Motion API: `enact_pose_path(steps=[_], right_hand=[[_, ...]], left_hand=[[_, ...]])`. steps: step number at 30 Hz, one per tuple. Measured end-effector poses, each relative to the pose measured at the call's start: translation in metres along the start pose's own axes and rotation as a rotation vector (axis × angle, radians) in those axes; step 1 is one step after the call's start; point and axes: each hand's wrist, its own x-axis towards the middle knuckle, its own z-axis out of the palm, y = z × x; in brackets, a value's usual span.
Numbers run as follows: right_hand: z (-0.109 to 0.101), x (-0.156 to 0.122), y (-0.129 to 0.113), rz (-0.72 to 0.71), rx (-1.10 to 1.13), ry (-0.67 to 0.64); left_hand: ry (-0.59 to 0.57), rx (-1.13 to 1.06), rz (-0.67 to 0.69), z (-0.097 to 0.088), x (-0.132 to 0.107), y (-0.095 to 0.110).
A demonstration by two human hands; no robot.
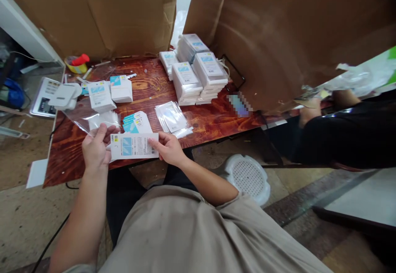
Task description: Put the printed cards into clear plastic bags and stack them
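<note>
My right hand (169, 148) pinches the right end of a printed packaging card (135, 146), thumb on top. The card is white with blue pictures and small print, held level above the table's front edge. My left hand (96, 147) is closed at the card's left end, fingers curled, beside a clear plastic bag (81, 118) that spreads away behind it. Where the bag meets my fingers is partly hidden. Just beyond the card lie fanned blue-and-white cards (136, 123). To their right is a loose pile of bagged cards (173, 118).
Tall stacks of bagged cards (198, 68) stand at the back of the wooden table (148, 85). More card stacks (100, 95), a tape roll (76, 64) and a blurred phone (239, 104) lie around. Cardboard walls (123, 15) rise behind. A co-worker's hand (311, 110) and a stool (247, 178) are right.
</note>
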Motion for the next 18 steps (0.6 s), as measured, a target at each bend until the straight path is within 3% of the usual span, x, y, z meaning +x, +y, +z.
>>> enact_pose_path(steps=[6,10,14,18], right_hand=[[-0.005,0.015,0.016,-0.059,0.052,0.034],[-0.003,0.019,0.018,-0.128,0.001,0.185],[0.005,0.015,0.020,-0.183,-0.060,0.302],[0.009,0.011,0.021,-0.057,-0.069,0.193]], left_hand=[[-0.066,0.008,-0.003,0.004,-0.016,-0.007],[-0.051,-0.051,0.003,0.002,-0.023,-0.012],[-0.128,-0.016,-0.029,0.000,-0.030,-0.015],[-0.135,-0.053,-0.042,-0.009,-0.029,-0.012]])
